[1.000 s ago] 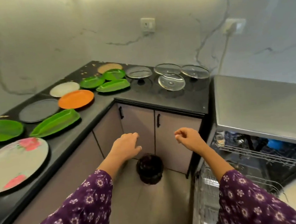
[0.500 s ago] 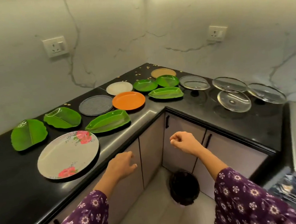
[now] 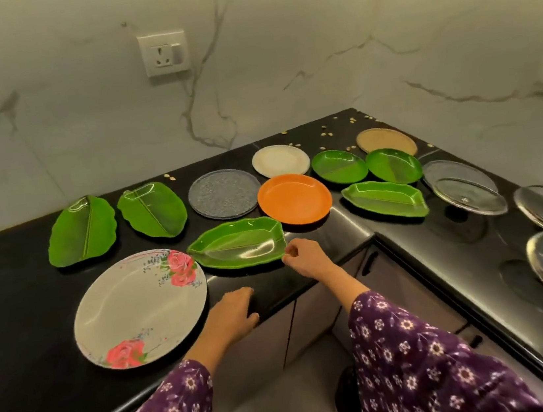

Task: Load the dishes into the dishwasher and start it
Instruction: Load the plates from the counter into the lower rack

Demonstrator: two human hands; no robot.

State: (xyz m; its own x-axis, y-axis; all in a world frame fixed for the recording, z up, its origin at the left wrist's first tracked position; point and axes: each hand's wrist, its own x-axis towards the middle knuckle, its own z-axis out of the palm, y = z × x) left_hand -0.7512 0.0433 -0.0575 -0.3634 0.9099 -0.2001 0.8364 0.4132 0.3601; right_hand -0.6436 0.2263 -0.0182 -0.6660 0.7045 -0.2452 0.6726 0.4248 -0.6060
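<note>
While the right grip [image 3: 305, 260] curls its fingers against the pointed end of the green leaf-shaped dish [image 3: 237, 245] (whether it actually pinches the rim, I cannot tell), the left grip [image 3: 234, 314] lies released, palm down, on the black desk [image 3: 17, 308] edge beside the rose-patterned plate [image 3: 138, 309]; the orange plate [image 3: 295, 198] sits just behind the dish

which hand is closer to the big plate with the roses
Left. The left hand sits just right of the rose plate; the right hand is farther right, at the tip of the green leaf dish.
</note>
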